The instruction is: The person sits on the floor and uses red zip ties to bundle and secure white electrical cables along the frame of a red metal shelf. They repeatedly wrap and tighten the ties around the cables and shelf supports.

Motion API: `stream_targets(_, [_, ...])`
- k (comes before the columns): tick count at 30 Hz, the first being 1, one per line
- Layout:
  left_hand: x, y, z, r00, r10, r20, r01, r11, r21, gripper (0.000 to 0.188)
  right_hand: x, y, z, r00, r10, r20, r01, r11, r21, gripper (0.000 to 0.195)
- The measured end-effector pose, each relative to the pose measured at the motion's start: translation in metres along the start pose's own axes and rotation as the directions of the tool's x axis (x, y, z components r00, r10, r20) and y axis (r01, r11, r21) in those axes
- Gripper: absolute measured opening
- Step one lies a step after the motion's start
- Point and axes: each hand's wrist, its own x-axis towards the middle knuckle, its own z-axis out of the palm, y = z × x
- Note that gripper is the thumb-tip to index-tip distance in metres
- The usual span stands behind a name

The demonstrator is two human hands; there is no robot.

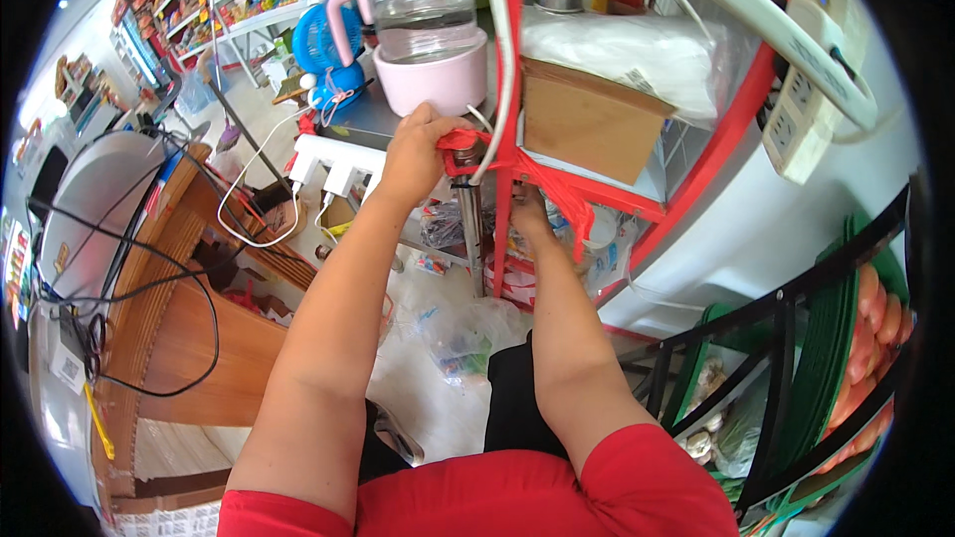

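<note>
My left hand point(419, 153) is at the corner of a metal table, its fingers at a red plastic strip point(464, 142) tied around the table's metal post point(470, 227). Just behind it stands a glass electric kettle point(425, 15) on a pink base. My right hand point(528, 210) reaches in beside the upright of a red metal rack point(507, 89), below its shelf; its fingers are partly hidden in shadow. A red plastic bag point(563, 198) hangs from the rack next to that hand. A white power strip point(347, 156) with plugged-in chargers lies left of my left hand.
A blue fan point(328, 45) stands left of the kettle. An open cardboard box point(589, 119) is on the rack shelf. Loose black cables point(213, 306) hang over a wooden counter point(201, 358) at left. Green crates point(813, 358) of produce stand at right. A plastic bag point(466, 335) lies on the floor.
</note>
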Motion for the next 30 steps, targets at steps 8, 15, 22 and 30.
stream_targets(8, [0.001, 0.004, 0.001, 0.999, -0.037, 0.035, 0.038, 0.999, -0.021, 0.031, 0.033, 0.038, 0.006, 0.991, 0.114, 0.074, -0.135, 0.779, 0.613, 0.031])
stream_targets(15, [0.002, 0.006, -0.003, 0.999, -0.004, 0.033, 0.003, 1.000, 0.016, 0.041, 0.073, 0.035, -0.010, 0.988, -0.037, -0.148, 0.072, 0.967, 0.243, 0.038])
stream_targets(22, [0.000, 0.004, 0.000, 1.000, 0.004, -0.014, -0.004, 1.000, 0.011, 0.037, 0.059, 0.019, -0.020, 0.995, -0.035, -0.095, 0.032, 0.999, -0.032, 0.046])
stream_targets(30, [-0.007, 0.001, 0.005, 0.992, 0.047, -0.113, -0.051, 0.998, -0.031, 0.025, 0.070, 0.052, -0.028, 0.992, -0.124, 0.027, 0.126, 0.939, -0.320, 0.054])
